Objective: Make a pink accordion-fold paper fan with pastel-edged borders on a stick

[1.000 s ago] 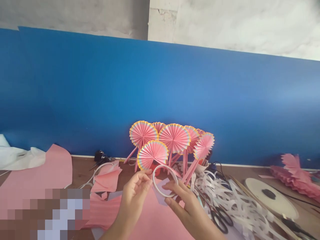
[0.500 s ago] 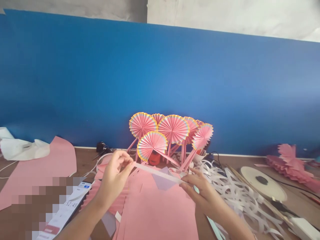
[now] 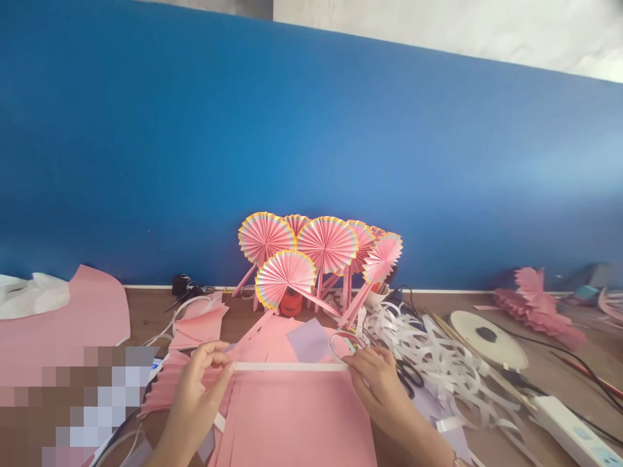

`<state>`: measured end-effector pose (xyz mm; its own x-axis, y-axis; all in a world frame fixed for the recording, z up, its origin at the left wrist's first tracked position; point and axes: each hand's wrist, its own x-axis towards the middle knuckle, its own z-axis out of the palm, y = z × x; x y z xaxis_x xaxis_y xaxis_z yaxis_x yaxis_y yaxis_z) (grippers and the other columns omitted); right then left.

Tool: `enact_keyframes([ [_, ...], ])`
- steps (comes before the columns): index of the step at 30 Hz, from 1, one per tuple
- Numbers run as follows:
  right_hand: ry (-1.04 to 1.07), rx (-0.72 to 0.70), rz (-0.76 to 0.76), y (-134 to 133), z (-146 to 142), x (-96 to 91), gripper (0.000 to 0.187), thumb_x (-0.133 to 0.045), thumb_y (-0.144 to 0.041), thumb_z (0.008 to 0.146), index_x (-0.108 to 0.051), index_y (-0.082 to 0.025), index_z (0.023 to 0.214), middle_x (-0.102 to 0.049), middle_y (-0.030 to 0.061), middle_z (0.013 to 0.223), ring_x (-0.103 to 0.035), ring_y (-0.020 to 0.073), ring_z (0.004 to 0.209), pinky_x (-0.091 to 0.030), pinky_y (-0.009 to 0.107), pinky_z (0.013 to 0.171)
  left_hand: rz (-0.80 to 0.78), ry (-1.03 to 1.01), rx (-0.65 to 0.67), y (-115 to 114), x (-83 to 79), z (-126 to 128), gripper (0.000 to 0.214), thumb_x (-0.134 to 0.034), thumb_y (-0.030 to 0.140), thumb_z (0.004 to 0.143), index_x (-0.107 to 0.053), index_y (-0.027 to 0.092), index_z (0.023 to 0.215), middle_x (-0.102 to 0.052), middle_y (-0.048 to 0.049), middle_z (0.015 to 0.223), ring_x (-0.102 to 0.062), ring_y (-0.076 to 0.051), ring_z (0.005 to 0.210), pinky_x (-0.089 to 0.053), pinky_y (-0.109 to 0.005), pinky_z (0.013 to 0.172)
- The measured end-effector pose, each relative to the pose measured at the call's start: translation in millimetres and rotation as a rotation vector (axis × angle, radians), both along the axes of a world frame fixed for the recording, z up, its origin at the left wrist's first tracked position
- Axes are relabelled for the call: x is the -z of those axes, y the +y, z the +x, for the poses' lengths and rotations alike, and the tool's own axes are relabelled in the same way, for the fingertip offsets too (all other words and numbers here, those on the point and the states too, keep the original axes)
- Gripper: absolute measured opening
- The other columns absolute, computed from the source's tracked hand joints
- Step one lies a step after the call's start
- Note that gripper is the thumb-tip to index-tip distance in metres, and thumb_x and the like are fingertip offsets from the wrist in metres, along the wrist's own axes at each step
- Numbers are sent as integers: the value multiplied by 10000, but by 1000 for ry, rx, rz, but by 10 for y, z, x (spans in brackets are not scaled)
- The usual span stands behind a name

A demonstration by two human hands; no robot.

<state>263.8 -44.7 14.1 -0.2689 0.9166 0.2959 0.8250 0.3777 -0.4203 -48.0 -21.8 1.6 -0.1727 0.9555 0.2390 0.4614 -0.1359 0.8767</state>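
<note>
A narrow white strip (image 3: 289, 367), paper or tape, is stretched level between my two hands over a stack of pink paper sheets (image 3: 302, 415). My left hand (image 3: 207, 379) pinches its left end between thumb and fingers. At the other end, my right hand (image 3: 374, 376) closes on the strip with thumb and fingertips. A lilac paper piece (image 3: 309, 340) lies on the pink sheets just beyond the strip. Beside my right hand, the black handles of scissors (image 3: 411, 376) show in part. Pleated pink paper (image 3: 163, 389) lies left of my left hand.
Several round pink paper fans (image 3: 327, 245) stand at the back before a blue panel (image 3: 292, 117). Tangled white strips (image 3: 428, 350) heap on the right, near a cream disc (image 3: 487, 340) and a power strip (image 3: 577, 431). Large pink paper (image 3: 100, 311) lies at left.
Both hands have come down and nearer, and the white strip has gone from slanted to level above the pink sheets. The camera view has shifted slightly, and the scissors' handles now show.
</note>
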Motion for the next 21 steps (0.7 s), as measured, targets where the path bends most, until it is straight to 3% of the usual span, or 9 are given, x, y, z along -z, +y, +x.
enact_keyframes([
  [8, 23, 40, 70, 36, 57, 125, 226, -443, -158, 882, -652, -242, 883, -639, 12, 721, -608, 186, 704, -381, 425, 830, 39, 3, -34, -13, 81, -5, 279, -584, 465, 748, -549, 228, 891, -649, -14, 717, -626, -245, 801, -464, -395, 861],
  [17, 52, -19, 23, 10, 116, 77, 267, -372, -190, 930, -621, -249, 1004, -633, 37, 785, -604, 199, 772, -388, 458, 874, 93, -62, -91, -48, 174, -41, 286, -619, 475, 734, -551, 231, 866, -626, -38, 819, -593, -273, 926, -446, -429, 901],
  [21, 67, -12, 66, 18, 167, 135, 255, -420, -187, 899, -646, -253, 996, -653, 44, 813, -606, 214, 800, -372, 474, 890, 173, -49, -122, -87, 32, 7, 216, -623, 414, 763, -559, 236, 867, -629, -35, 819, -592, -258, 933, -453, -407, 883],
])
